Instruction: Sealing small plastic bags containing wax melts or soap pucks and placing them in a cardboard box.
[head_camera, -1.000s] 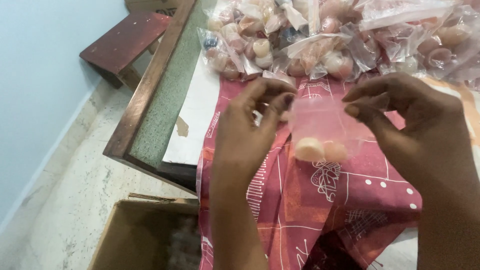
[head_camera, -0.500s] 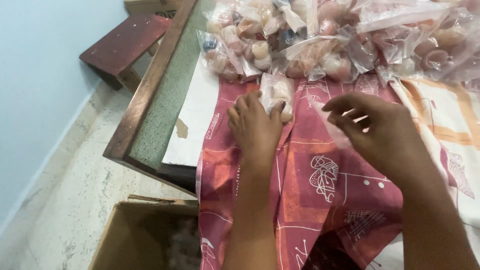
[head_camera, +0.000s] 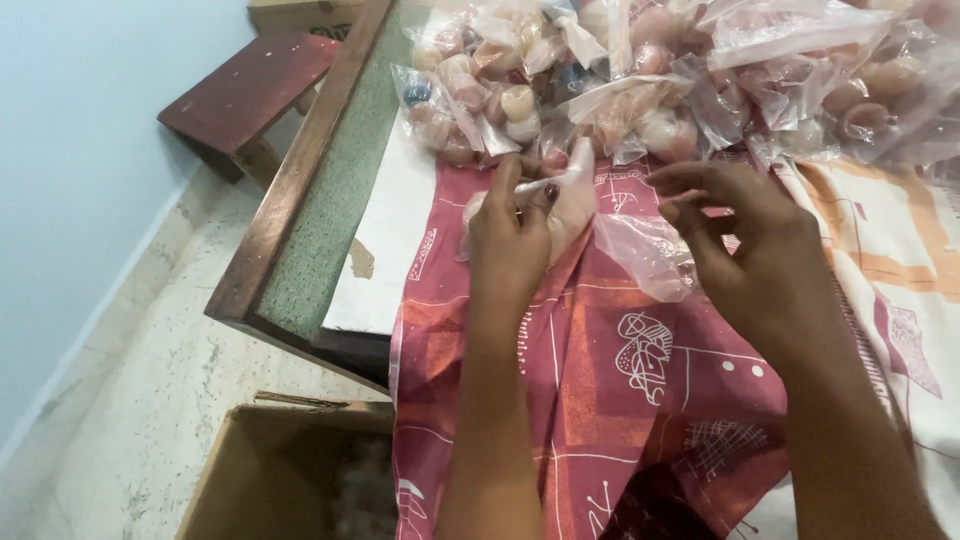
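My left hand (head_camera: 512, 232) rests on the red patterned cloth (head_camera: 590, 380) with its fingers closed around a small clear bag of pale rounded pieces (head_camera: 574, 190), at the near edge of the pile. My right hand (head_camera: 742, 238) hovers just to the right, pinching an empty clear plastic bag (head_camera: 648, 255) that hangs below its fingers. A big heap of filled clear bags (head_camera: 660, 70) with pink, cream and blue pieces lies along the far side of the table.
The table has a dark wooden rim with a green strip (head_camera: 320, 220) on the left. A red wooden stool (head_camera: 245, 90) stands beyond it on the speckled floor. An open cardboard box (head_camera: 290, 470) sits on the floor below the table edge.
A second ago both hands held one bag with pale pieces up between them. The left hand has since carried it down to the pile's edge, and the right hand now holds an empty bag.
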